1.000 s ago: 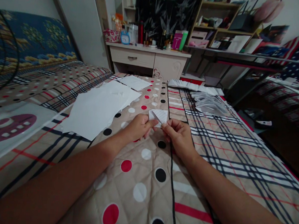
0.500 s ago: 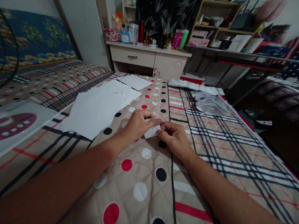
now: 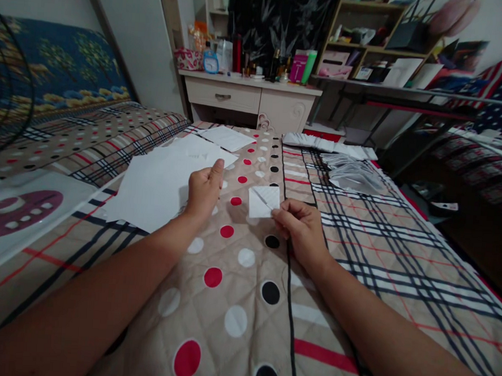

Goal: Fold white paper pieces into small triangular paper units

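In my right hand (image 3: 302, 228) a small square of folded white paper (image 3: 258, 202) is pinched between thumb and fingers at its lower right corner. A diagonal fold line crosses its face, and it is held just above the dotted bedspread. My left hand (image 3: 204, 191) is apart from it, over the right edge of a pile of large white paper sheets (image 3: 149, 187). Its thumb points up, away from the other fingers, which are partly hidden behind the hand; I see nothing in it.
Another white sheet stack (image 3: 226, 136) lies beyond the pile. To the right are a row of folded white papers (image 3: 328, 145) and a loose heap of them (image 3: 351, 174). A clear plastic bag (image 3: 28, 214) lies at left. A white dresser (image 3: 222, 95) stands beyond the bed.
My left hand has let go of the small paper and moved left toward the large sheets. My right hand keeps hold of the paper, its square face now showing.
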